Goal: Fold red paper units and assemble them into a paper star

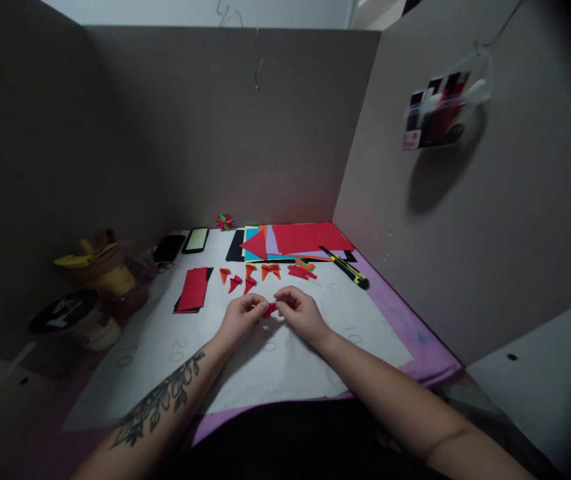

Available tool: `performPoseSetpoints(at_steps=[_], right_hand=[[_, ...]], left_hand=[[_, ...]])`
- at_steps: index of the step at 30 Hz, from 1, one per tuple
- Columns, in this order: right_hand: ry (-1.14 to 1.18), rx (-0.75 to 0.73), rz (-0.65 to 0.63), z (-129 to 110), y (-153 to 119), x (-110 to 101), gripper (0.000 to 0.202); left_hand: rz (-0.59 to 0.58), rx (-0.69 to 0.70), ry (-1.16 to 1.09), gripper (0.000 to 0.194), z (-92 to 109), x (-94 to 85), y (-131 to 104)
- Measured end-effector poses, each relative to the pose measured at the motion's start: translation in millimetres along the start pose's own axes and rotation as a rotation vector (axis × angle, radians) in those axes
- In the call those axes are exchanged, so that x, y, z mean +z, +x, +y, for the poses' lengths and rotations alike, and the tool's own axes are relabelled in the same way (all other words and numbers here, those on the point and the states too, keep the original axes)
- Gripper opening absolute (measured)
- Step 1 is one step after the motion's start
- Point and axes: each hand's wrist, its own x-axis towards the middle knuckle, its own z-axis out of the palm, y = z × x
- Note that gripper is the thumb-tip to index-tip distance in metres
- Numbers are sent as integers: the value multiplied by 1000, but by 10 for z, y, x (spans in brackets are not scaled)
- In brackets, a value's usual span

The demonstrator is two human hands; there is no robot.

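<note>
A small red folded paper piece (270, 310) is pinched between my two hands over the white sheet (295, 370). My left hand (243, 316) grips its left side with thumb and finger. On its right side, my right hand (301, 313) has its fingertips closed on the same piece. Just beyond my hands lie small orange folded pieces (271, 271) and red folded pieces (234, 284). Red paper strips (302, 272) rest to their right. A stack of red rectangles (194, 289) is left of my hands.
Coloured paper sheets (310, 238) lie at the back beside a yellow-black cutter (346, 268). A phone (196, 240) and a red-green paper star (224, 222) are at the back left. A lidded cup (92, 327) and a yellow pot (112, 273) stand left.
</note>
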Motion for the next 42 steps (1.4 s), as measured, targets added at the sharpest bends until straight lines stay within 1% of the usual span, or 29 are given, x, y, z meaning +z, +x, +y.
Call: performPoseSetpoints(at_steps=[5,9,12,15,18,20,22,25,32,35,39,42], right_hand=[[-28,-19,-28,-10,-9,12,13],[-74,-11,-29,-3,-13,45,16],[-78,-11,-42,41,-4,69,20],[-74,18,-70,82,7,82,19],[-5,67,-33,94,16,81,20],[71,96,-3,92,20,75,24],[119,100,12,93,22,66,26],[123,80,31,107,23,60,27],[125,70,51,97,19,94,27],[131,77,53,66,5,111,28],[129,110,53,55,5,109,30],[152,95,103,91,43,66,30]], left_hand=[[2,47,33,22,-3,24,-11],[6,73,104,21,19,58,-29],[-10,74,154,19,8,71,-36],[-37,89,173,17,-40,69,-32],[-42,125,135,12,-85,64,-18],[-36,133,78,13,-94,62,-4],[-42,104,14,18,-86,60,8],[-54,32,-50,25,-65,56,15],[-80,-33,-61,31,-1,24,-17],[-78,-14,-27,29,-1,10,-23],[-81,37,-5,27,-70,-4,-23],[-94,55,4,27,-116,-12,-28]])
